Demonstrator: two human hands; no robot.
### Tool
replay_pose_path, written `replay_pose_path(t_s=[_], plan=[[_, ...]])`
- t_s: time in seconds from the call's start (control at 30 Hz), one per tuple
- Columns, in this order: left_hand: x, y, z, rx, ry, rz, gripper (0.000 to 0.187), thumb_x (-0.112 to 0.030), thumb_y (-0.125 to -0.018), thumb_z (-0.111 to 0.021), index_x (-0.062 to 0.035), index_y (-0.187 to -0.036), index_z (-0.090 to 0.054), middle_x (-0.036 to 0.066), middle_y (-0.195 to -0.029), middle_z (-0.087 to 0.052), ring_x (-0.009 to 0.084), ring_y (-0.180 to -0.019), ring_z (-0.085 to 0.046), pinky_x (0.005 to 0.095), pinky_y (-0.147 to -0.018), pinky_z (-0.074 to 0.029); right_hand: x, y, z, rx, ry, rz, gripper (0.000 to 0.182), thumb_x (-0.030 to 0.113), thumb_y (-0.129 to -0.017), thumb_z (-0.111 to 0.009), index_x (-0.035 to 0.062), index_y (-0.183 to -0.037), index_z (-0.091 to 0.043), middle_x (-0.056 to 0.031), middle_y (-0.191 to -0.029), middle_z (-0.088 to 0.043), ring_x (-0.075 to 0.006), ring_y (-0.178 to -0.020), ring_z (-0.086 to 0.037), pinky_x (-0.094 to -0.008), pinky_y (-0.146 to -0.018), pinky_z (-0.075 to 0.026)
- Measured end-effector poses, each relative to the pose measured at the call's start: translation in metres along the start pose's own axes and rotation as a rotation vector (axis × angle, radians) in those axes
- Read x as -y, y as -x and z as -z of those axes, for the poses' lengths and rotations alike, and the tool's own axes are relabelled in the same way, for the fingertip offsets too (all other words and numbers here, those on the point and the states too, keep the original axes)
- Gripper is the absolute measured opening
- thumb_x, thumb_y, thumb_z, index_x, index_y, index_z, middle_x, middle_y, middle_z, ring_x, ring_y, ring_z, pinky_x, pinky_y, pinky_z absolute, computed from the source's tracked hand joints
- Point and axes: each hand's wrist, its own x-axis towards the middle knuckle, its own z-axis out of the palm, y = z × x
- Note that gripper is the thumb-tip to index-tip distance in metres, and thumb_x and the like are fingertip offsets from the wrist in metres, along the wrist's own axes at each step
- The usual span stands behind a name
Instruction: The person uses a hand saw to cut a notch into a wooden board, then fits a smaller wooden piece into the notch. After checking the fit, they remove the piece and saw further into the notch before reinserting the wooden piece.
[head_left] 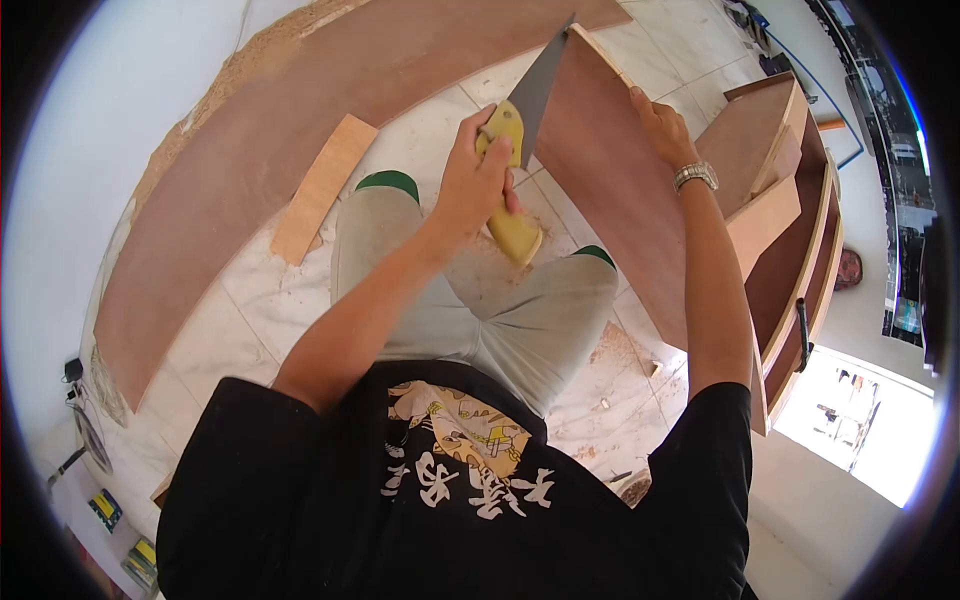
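Observation:
My left hand (475, 180) is closed round the yellow handle of a handsaw (540, 95). Its grey blade points up and away, the tip overlapping the far corner of a reddish-brown wooden panel (610, 180). A pale wood strip (600, 55) runs along that panel's far edge. My right hand (660, 128), with a metal watch on the wrist, grips the panel at this edge, some way to the right of the blade. The panel stands slanted beside my right knee.
A large curved brown board (200, 220) arcs across the floor ahead and left. A short plywood piece (325, 190) lies by my left knee. At right stands a wooden cabinet frame (800, 230) with shelves. Sawdust (615, 360) is scattered over the marble-patterned tiles (240, 310).

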Motion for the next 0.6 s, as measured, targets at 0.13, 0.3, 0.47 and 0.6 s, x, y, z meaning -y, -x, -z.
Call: replay_pose_path(t_s=[0.13,0.3,0.47,0.6], plan=[[-0.002,-0.031,-0.018,0.010,0.052,0.017,0.042,-0.018,-0.104,-0.051,-0.0104,-0.144,-0.040,0.005,-0.080,-0.050,0.0167,-0.056,-0.052,0.0423,-0.059,-0.057,-0.002,-0.001,0.004,0.009,0.001,-0.004,0.085,0.076,-0.097,-0.039,0.0000,-0.105,-0.076,-0.0307,-0.110,-0.072,-0.0424,-0.112,-0.067,-0.0481,-0.098,-0.048],[-0.005,-0.088,-0.039,0.004,0.063,-0.048,0.041,-0.018,-0.104,-0.051,-0.0108,-0.144,-0.040,0.006,-0.082,-0.050,0.0161,-0.058,-0.052,0.0410,-0.060,-0.057,0.000,0.006,0.004,0.041,-0.019,-0.019,0.084,0.076,-0.097,-0.039,0.0016,-0.106,-0.076,-0.0304,-0.112,-0.071,-0.0416,-0.113,-0.067,-0.0474,-0.099,-0.048],[0.008,0.030,-0.023,-0.052,0.039,0.026,0.037,-0.020,-0.107,-0.050,-0.0112,-0.142,-0.040,0.007,-0.086,-0.050,0.0168,-0.058,-0.053,0.0410,-0.059,-0.057,0.004,0.009,0.003,0.013,-0.011,-0.008,0.084,0.077,-0.096,-0.038,0.0035,-0.109,-0.076,-0.0296,-0.115,-0.071,-0.0419,-0.116,-0.066,-0.0480,-0.101,-0.048],[0.012,-0.050,-0.049,-0.024,0.117,-0.050,0.040,-0.020,-0.107,-0.049,-0.0123,-0.145,-0.038,0.007,-0.086,-0.049,0.0170,-0.059,-0.054,0.0404,-0.059,-0.057,0.003,0.010,0.004,0.029,0.001,-0.023,0.086,0.079,-0.095,-0.037,0.0040,-0.111,-0.076,-0.0280,-0.118,-0.071,-0.0421,-0.118,-0.065,-0.0489,-0.102,-0.048]])
